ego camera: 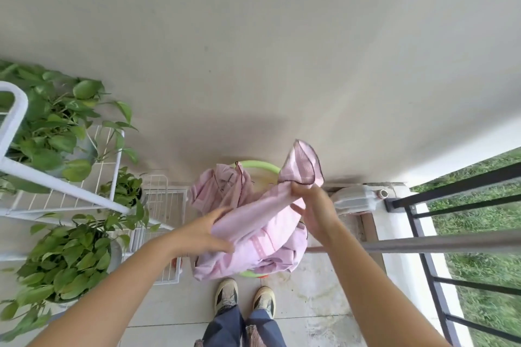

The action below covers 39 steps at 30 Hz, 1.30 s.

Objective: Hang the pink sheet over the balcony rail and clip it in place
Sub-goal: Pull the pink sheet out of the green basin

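Observation:
The pink sheet [253,231] is bunched up over a green-rimmed basket [259,164] on the floor in front of my feet. My right hand [313,205] grips a gathered part of the sheet, and a dark-edged corner sticks up above its fingers. My left hand [205,229] holds the bundle from the left side, fingers against the cloth. The balcony rail [439,242] is a grey bar running off to the right, with black bars beneath it. No clips are visible.
A white wire plant rack [84,194] with leafy green potted plants [64,256] fills the left. A beige wall [253,51] stands ahead. A white plastic jug [355,200] lies by the rail's post. Grass shows beyond the rail.

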Each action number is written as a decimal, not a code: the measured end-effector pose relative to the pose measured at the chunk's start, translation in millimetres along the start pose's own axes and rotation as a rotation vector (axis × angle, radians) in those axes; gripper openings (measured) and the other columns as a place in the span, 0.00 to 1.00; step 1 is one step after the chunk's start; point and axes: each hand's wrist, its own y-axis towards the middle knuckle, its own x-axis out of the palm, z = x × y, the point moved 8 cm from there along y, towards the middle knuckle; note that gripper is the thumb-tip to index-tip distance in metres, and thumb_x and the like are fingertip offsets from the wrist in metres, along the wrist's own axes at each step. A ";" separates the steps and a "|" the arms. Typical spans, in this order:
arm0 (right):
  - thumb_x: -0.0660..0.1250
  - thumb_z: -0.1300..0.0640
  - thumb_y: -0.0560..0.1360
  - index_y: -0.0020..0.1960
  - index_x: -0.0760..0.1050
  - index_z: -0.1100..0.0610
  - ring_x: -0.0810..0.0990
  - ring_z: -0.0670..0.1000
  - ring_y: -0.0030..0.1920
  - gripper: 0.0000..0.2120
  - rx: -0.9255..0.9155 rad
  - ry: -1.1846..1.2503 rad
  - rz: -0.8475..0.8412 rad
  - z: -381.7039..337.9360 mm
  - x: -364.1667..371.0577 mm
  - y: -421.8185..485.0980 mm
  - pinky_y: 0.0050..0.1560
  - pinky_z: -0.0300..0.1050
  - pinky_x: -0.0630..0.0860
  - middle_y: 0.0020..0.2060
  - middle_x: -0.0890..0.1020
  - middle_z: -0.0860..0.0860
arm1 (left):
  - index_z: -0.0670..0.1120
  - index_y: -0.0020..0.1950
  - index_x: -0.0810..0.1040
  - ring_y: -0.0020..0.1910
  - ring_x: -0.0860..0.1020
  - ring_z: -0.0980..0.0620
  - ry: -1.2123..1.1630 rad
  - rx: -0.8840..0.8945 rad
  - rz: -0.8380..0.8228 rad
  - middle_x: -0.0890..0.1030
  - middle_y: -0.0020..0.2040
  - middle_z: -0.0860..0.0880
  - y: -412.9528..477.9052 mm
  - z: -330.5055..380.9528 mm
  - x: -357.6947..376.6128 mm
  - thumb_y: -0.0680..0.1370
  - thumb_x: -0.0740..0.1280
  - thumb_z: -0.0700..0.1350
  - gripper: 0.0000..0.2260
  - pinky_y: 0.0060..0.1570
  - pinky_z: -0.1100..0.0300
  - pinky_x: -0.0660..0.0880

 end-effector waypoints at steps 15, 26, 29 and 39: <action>0.57 0.76 0.68 0.41 0.81 0.62 0.80 0.54 0.42 0.16 -0.195 -0.319 0.014 -42.1 -22.9 -63.0 0.48 0.47 0.76 0.38 0.84 0.54 | 0.49 0.41 0.79 0.43 0.75 0.50 -0.455 0.327 0.311 0.80 0.38 0.52 -23.6 101.7 -29.8 0.60 0.67 0.42 0.11 0.43 0.56 0.71; 0.70 0.48 0.71 0.72 0.60 0.38 0.51 0.56 0.76 0.33 -0.191 -1.294 -0.101 33.8 23.8 23.2 0.72 0.56 0.55 0.75 0.59 0.50 | 0.42 0.37 0.85 0.42 0.82 0.49 -1.147 0.468 0.303 0.84 0.39 0.45 -113.7 140.8 -93.1 0.67 0.66 0.44 0.10 0.50 0.58 0.78; 0.61 0.51 0.78 0.51 0.77 0.46 0.71 0.59 0.66 0.08 -0.227 -1.299 -0.055 12.9 33.4 31.2 0.62 0.48 0.68 0.60 0.77 0.57 | 0.41 0.50 0.83 0.55 0.79 0.45 -1.212 0.632 0.334 0.81 0.51 0.43 -139.0 146.5 -129.6 0.56 0.74 0.45 0.23 0.60 0.51 0.74; 0.54 0.62 0.81 0.42 0.72 0.61 0.80 0.53 0.36 0.12 -0.823 -0.493 -0.269 -278.3 108.3 -152.0 0.45 0.53 0.82 0.35 0.76 0.56 | 0.54 0.77 0.46 0.72 0.56 0.59 -0.206 0.487 0.613 0.54 0.73 0.59 -107.6 175.2 -153.1 0.65 0.76 0.57 0.51 0.70 0.58 0.56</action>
